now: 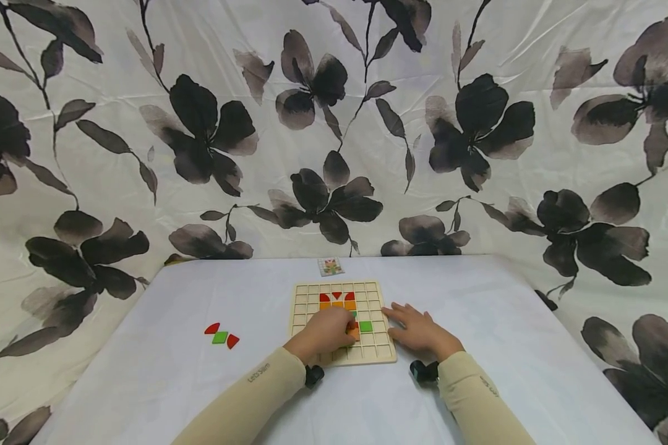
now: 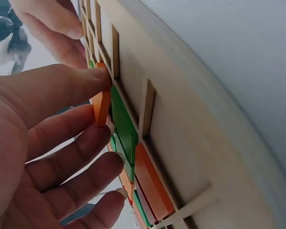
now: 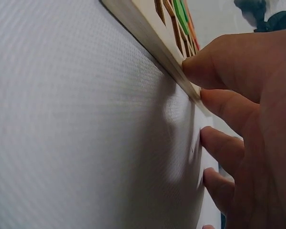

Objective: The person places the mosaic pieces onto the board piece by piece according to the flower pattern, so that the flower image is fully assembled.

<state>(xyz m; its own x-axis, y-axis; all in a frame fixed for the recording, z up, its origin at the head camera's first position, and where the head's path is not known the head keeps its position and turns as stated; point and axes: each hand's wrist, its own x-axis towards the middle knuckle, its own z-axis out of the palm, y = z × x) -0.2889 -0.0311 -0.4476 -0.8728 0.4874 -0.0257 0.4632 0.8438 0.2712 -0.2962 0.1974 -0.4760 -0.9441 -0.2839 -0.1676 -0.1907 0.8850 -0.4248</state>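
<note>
A square wooden grid board (image 1: 388, 353) lies on the table, with red, orange and green tiles set in some of its cells. My left hand (image 1: 324, 330) is over the middle of the board and hides part of the pattern. In the left wrist view, its thumb and index finger pinch an orange tile (image 2: 101, 106), held tilted at the grid beside a green tile (image 2: 124, 124). At the board's right edge is my right hand (image 1: 423, 330), fingers spread. The right wrist view has its thumb (image 3: 205, 64) touching the board's rim.
Two red curved-edge pieces (image 1: 232, 341) and a green diamond-shaped piece (image 1: 219, 337) lie on the white tabletop (image 1: 145, 371) to the left. Behind the board lies a small card (image 1: 331, 267) with a coloured pattern. A floral cloth (image 1: 334, 136) hangs behind the table.
</note>
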